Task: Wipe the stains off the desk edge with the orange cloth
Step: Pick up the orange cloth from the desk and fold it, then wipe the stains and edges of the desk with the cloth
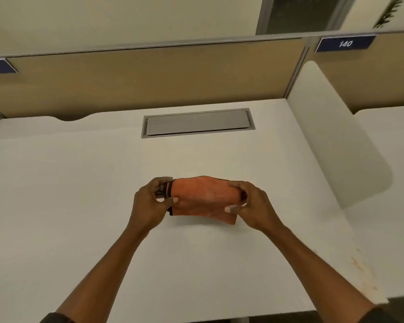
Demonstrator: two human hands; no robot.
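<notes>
Both hands pinched orange cloth mid-desk: left hand at left end, right hand at right. Prep step, folding. Stains near right edge untouched; next, carry cloth there, press, rub.

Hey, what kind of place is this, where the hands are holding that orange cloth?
Probably a shared office or study room with numbered cubicle desks. A tan partition backs the white desk, a blue number plate reads 140, and a cable hatch is set into the desktop.
</notes>
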